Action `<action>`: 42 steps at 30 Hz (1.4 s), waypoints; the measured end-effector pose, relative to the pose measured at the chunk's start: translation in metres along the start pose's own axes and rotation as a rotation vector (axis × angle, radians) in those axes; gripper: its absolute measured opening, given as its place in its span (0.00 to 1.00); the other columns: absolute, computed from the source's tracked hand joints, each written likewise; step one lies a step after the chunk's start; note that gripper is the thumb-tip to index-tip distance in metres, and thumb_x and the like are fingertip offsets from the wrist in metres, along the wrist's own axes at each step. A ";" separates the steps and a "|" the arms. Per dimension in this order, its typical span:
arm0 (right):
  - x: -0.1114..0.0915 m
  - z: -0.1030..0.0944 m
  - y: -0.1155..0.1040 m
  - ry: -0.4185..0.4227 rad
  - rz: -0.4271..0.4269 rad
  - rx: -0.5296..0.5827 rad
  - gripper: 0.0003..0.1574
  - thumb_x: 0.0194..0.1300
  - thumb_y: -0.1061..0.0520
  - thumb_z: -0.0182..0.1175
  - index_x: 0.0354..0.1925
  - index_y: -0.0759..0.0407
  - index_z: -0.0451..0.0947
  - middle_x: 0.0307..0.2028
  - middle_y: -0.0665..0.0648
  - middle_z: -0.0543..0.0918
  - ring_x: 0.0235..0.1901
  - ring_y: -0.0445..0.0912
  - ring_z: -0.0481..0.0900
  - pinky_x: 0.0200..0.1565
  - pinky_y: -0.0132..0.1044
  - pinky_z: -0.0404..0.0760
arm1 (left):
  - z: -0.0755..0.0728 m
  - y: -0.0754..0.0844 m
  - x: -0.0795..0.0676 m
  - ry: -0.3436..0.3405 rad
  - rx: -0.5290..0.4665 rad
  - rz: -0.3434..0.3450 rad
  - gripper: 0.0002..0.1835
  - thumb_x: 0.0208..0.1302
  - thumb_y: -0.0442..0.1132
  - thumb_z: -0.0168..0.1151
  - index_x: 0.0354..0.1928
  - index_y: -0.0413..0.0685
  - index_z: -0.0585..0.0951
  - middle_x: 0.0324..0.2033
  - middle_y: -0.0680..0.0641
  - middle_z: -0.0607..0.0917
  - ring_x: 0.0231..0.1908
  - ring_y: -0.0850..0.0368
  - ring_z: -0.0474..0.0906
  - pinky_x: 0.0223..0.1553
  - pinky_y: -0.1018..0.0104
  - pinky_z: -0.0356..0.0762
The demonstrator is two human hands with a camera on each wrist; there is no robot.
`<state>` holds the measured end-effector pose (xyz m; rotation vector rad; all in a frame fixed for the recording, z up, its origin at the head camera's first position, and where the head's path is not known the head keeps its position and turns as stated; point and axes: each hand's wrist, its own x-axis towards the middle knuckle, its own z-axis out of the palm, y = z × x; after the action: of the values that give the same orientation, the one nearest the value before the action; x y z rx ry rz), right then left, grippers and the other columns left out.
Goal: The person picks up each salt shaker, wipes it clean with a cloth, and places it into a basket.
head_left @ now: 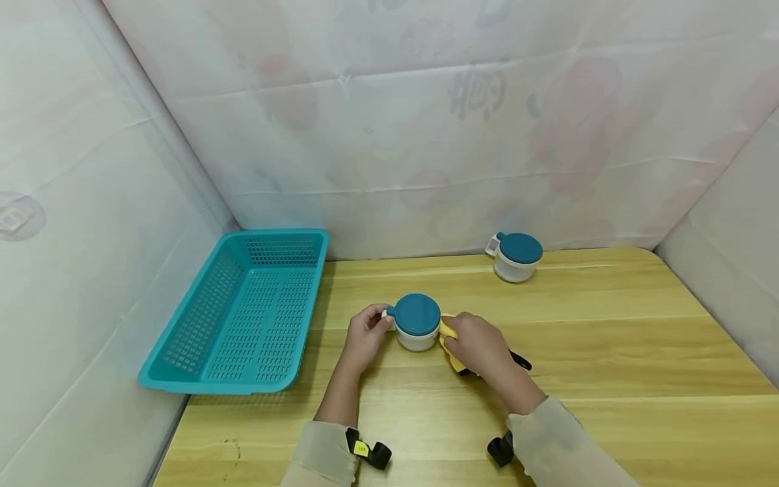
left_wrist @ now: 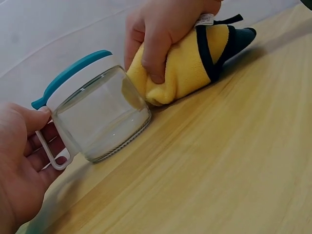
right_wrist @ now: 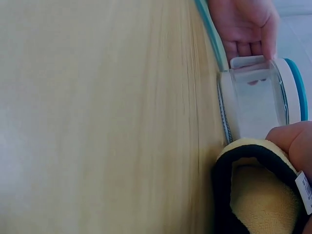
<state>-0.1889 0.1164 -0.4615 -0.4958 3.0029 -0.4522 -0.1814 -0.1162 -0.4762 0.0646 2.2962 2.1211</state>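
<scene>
A glass jar (left_wrist: pixel 105 114) with a white collar and a teal lid (head_left: pixel 417 314) stands upright on the wooden table. My left hand (head_left: pixel 364 338) holds the jar's white handle (left_wrist: pixel 51 153) between thumb and fingers. On the jar's other side, my right hand (head_left: pixel 481 343) grips a bunched yellow cloth (left_wrist: pixel 183 68) with dark edging and a small white tag. The cloth touches the glass wall. In the right wrist view the cloth (right_wrist: pixel 265 195) shows a hollow fold rimmed in black, and the jar (right_wrist: pixel 256 100) looks see-through with nothing visible inside.
A second jar (head_left: pixel 516 257) with a teal lid and white handle stands at the back of the table, right of centre. A teal perforated basket (head_left: pixel 310 318) sits at the left edge. Printed white sheets (head_left: pixel 389 149) wall in the table (head_left: pixel 639 352) at the back and sides.
</scene>
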 end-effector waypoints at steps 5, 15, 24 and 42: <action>0.003 -0.001 0.004 -0.025 0.039 0.054 0.25 0.63 0.53 0.65 0.58 0.55 0.80 0.50 0.61 0.84 0.43 0.54 0.82 0.38 0.50 0.83 | -0.001 -0.001 0.000 -0.016 -0.002 0.013 0.12 0.70 0.33 0.58 0.51 0.33 0.80 0.50 0.37 0.83 0.53 0.52 0.77 0.50 0.75 0.77; 0.012 -0.014 0.012 -0.033 0.119 0.277 0.29 0.65 0.55 0.60 0.65 0.54 0.75 0.58 0.65 0.79 0.29 0.47 0.74 0.28 0.35 0.73 | 0.001 -0.004 0.002 -0.023 -0.005 0.024 0.12 0.70 0.31 0.58 0.51 0.34 0.80 0.49 0.38 0.83 0.50 0.55 0.76 0.49 0.76 0.77; 0.023 -0.025 0.015 0.003 0.107 0.331 0.30 0.66 0.55 0.57 0.66 0.53 0.73 0.56 0.66 0.79 0.24 0.46 0.73 0.25 0.36 0.73 | 0.001 -0.002 0.002 -0.033 -0.024 0.044 0.11 0.70 0.30 0.57 0.51 0.31 0.80 0.47 0.36 0.82 0.45 0.60 0.75 0.44 0.76 0.76; 0.035 -0.015 0.014 -0.087 -0.020 0.208 0.27 0.67 0.59 0.57 0.64 0.52 0.75 0.56 0.62 0.80 0.37 0.49 0.77 0.34 0.42 0.77 | -0.001 -0.007 0.004 -0.023 -0.011 0.036 0.12 0.71 0.31 0.57 0.52 0.33 0.80 0.48 0.38 0.83 0.46 0.59 0.76 0.46 0.76 0.77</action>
<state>-0.2283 0.1213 -0.4522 -0.5144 2.8280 -0.7145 -0.1854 -0.1181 -0.4832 0.1306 2.2887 2.1378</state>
